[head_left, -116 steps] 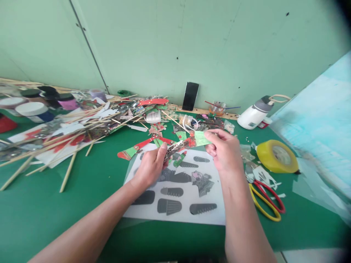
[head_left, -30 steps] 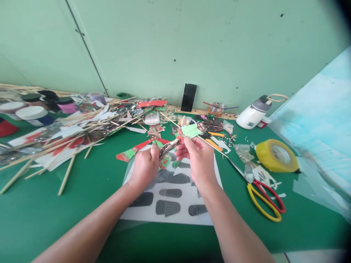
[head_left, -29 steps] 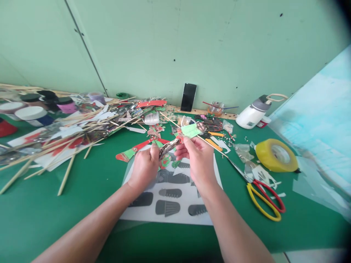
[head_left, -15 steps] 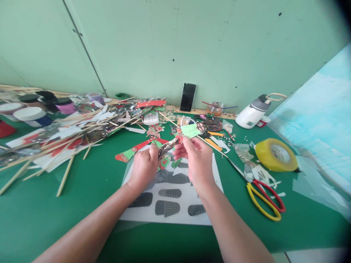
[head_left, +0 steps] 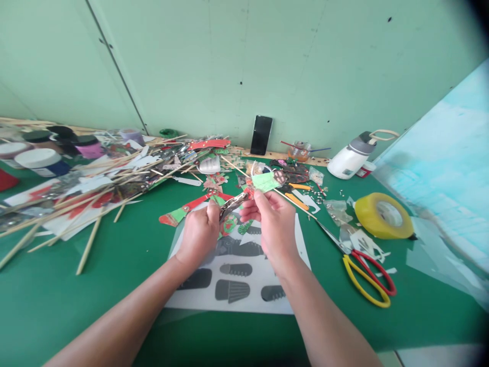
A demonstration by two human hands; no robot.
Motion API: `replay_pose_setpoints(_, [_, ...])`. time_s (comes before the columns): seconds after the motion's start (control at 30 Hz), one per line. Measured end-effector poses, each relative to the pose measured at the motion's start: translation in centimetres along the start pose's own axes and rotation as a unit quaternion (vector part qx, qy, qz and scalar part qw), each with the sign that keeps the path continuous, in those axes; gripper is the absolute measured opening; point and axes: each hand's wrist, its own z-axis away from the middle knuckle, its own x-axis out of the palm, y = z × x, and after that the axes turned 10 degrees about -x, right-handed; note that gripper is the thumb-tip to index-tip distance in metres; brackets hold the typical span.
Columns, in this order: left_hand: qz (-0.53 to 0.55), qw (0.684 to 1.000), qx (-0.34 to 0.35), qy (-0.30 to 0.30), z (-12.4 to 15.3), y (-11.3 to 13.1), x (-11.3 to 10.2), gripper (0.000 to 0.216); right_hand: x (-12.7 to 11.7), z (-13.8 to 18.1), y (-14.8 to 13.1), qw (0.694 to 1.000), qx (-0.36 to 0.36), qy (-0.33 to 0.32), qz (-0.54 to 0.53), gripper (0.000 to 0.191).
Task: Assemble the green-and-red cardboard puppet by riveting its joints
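My left hand (head_left: 198, 235) is closed around the metal punch (head_left: 230, 204) at centre frame. My right hand (head_left: 273, 224) pinches the green cut-out (head_left: 265, 182) just above it. I'd best hold the piece flat and square in the punch's mouth before squeezing.

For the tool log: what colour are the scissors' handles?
One yellow loop, one red, on the metal-bladed scissors; head view.

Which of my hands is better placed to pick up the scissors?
Probably the right hand: the scissors lie on its side, while the left hand grips the metal punch. Though it holds a green cutout.
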Motion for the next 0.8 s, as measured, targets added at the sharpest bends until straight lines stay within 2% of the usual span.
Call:
replay_pose_setpoints(0.37, [-0.022, 1.000, 0.010, 0.017, -0.16, -0.26, 0.29, 0.035, 0.09, 0.08, -0.11, 1.000, -0.012, 0.003, -0.007, 0.021])
replay_pose_setpoints(0.8, [0.045, 0.997, -0.056, -0.019, -0.40, 0.21, 0.49, 0.045, 0.21, -0.01, -0.32, 0.999, 0.018, 0.017, -0.029, 0.018])
